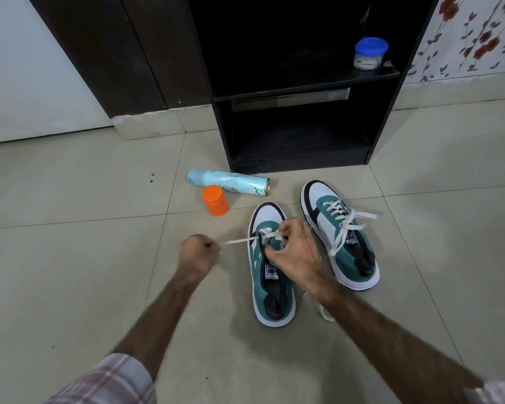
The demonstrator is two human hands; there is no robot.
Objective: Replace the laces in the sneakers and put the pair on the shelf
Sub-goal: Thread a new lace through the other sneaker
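Note:
Two teal, white and black sneakers stand on the tiled floor before a black shelf unit (301, 91). The right sneaker (337, 228) is fully laced with a white lace. The left sneaker (270, 287) has a white lace (236, 241) only through its front eyelets. My left hand (197, 253) grips one end of that lace, stretched taut to the left. My right hand (295, 249) lies over the sneaker's tongue and pinches the lace at the eyelets. Another stretch of white lace (324, 312) lies on the floor under my right forearm.
A pale blue spray can (228, 182) lies on its side beside an orange-lidded jar (215, 200), left of the shelf unit. A clear tub with a blue lid (369, 53) stands on the upper shelf. A dark door frame (123, 53) and floral wall (475, 39) flank the unit.

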